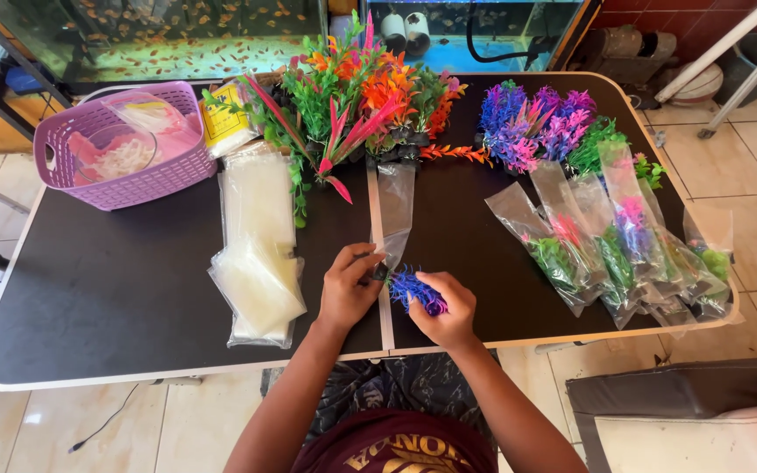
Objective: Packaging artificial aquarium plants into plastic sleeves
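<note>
My left hand (348,285) pinches the dark base of a small blue-and-purple plastic aquarium plant (413,289) at the near edge of the black folding table (116,289). My right hand (449,311) is curled around its fronds, squeezing them narrow. The clear plastic sleeve (394,206) lies just beyond. Best keep the fronds bunched tight and the base steady.

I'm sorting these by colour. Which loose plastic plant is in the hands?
The small blue-and-purple plant, held between the left hand and right hand. The other loose plants stand in clusters at the table's far edge.
</note>
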